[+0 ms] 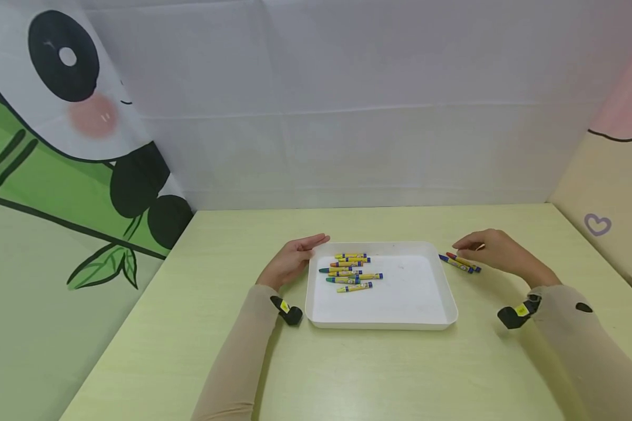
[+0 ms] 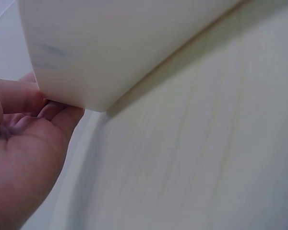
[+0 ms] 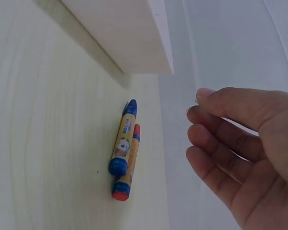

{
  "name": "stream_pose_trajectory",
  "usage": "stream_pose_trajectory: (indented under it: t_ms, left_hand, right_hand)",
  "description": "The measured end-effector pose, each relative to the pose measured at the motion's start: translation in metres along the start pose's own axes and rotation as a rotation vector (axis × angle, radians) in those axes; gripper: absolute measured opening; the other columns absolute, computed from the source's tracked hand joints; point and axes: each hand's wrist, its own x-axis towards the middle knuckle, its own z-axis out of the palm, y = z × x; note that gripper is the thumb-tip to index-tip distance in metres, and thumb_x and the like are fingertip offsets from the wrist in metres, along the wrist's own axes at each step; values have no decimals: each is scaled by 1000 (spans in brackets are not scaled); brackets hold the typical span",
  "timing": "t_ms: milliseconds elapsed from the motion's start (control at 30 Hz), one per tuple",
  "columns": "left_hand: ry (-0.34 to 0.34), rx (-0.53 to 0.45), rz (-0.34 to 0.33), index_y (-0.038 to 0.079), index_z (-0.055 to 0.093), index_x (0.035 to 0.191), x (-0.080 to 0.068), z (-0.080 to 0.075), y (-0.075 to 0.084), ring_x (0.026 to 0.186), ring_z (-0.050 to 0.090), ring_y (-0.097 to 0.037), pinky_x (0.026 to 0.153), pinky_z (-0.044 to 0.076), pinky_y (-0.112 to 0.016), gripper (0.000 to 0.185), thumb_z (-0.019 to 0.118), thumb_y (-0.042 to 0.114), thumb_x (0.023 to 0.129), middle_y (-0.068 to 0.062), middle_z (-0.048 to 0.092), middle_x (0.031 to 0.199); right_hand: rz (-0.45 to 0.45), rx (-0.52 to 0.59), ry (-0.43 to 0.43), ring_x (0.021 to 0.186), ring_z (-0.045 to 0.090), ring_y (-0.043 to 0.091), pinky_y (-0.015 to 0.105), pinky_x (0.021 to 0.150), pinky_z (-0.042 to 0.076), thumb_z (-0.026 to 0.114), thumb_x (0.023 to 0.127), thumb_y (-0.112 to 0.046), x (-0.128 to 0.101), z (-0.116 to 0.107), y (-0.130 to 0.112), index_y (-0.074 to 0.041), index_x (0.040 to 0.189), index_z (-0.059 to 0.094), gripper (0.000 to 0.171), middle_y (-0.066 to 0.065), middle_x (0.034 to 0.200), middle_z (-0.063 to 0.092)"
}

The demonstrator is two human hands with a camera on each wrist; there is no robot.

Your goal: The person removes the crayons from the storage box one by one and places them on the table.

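My left hand [image 1: 294, 261] sits at the far left corner of the white tray [image 1: 384, 320], fingers straight and relaxed, nothing gripped. In the left wrist view the fingertips [image 2: 53, 111] lie right against the tray's outer wall [image 2: 110, 48], at the corner; whether they actually press on it or just touch, I can't tell from that angle.

The tray stands flat on the pale green worktop [image 1: 347, 374], roughly between my two arms. Inside it, toward the left and far side, lies a loose cluster of crayons [image 1: 350, 271], yellow wrappers with differently coloured tips, mostly lying side to side. The right half of the tray floor is bare white.

Just off the tray's far right corner, two more crayons lie on the worktop, side by side and touching: a blue crayon [image 3: 123, 139] nearer the tray and a red crayon [image 3: 126, 165] beside it. Both are outside the tray, close to its wall but not against it.

My right hand [image 1: 492, 248] hovers just beside those two, fingers loosely curled, thumb and forefinger close together, holding nothing. In the right wrist view the fingertips [image 3: 204, 115] are clear of both crayons.

Both sleeves are beige.
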Motion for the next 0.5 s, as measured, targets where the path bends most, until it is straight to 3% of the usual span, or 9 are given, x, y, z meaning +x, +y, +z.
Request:
stream_pose_trajectory:
  t_ms: [233,500]
  left_hand:
    - [-6,-10,7,9,41,146,1,-1,-1,144,30,-18,116,29,-38,49,34,-5,100,-4,42,151]
    - [-14,3,9,8,40,147,2,-2,-2,144,30,-18,116,28,-38,50,34,-6,100,-4,41,152]
  right_hand:
    - [-40,26,-44,95,62,19,30,76,52,63,93,-25,11,1,-16,-6,115,70,30,5,105,72]
    - [-94,60,-91,99,66,24,28,81,54,63,93,-19,22,5,-28,-4,114,69,27,9,109,71]
